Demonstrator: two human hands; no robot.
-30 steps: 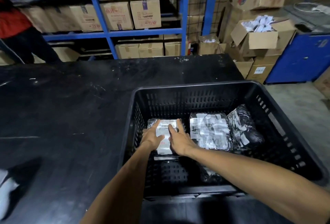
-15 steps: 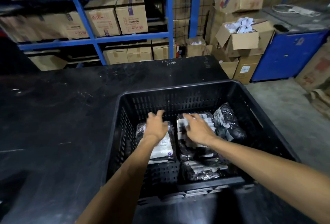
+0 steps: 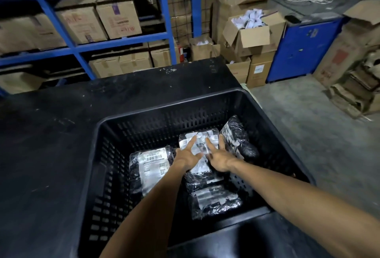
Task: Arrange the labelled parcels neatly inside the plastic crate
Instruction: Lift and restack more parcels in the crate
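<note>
A: Parcels, four that I can count, all inside the crate [image 3: 273,126], which sits on the black table [image 3: 51,134].

B: Where is each one?

A: The left parcel [image 3: 151,167] lies flat by the crate's left wall, its white label with a barcode facing up. The middle parcel [image 3: 198,144] lies just right of it, label up too, though the print is blurred. The right parcel [image 3: 238,136] leans tilted against the right wall, touching the middle one. The near parcel [image 3: 214,200] lies on the crate floor below the middle one, closer to the person.

B: And the hands?

A: Both are down in the crate, on the middle parcel. The left hand [image 3: 186,160] lies palm down on its left part, fingers spread wide and straight, gripping nothing. The right hand [image 3: 221,159] lies palm down on its right part, fingers also spread and extended; its outer fingers reach the edge next to the right parcel. Neither hand is closed around anything. They look pressed flat on the wrapping.

B: Do the hands touch each other?

A: They are near, with a strip of label showing between them.

B: Anything around the crate?

A: Blue shelving [image 3: 164,10] with cardboard boxes [image 3: 119,19] behind the table, and an open box [image 3: 253,35] of white packets off to the right, on the floor stack.
</note>
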